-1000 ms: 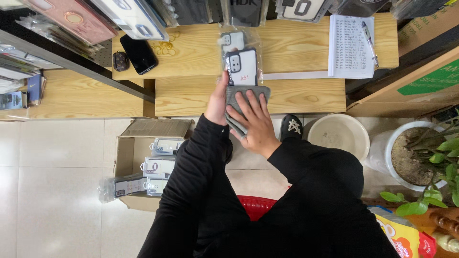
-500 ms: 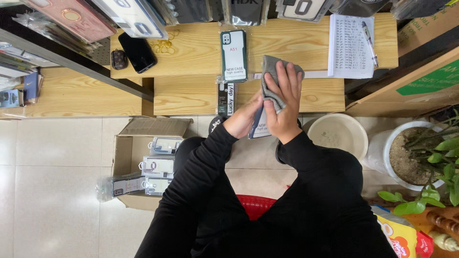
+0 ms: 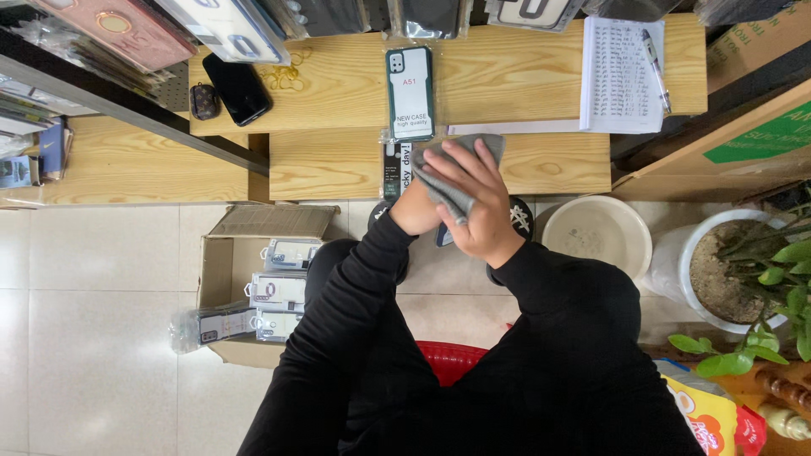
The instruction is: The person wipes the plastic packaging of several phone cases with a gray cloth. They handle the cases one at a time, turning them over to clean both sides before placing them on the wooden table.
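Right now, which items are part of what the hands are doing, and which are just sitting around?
In hand:
- grey cloth, pressed by right hand
- packaged phone case, mostly hidden under the cloth, by left hand

Lying about:
- green-edged packaged phone case
- black phone
- notepad with pen
- cardboard box of cases
- white bucket
- potted plant

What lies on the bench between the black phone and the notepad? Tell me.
In the head view, one packaged phone case lies between the black phone and the notepad; otherwise bare wood.
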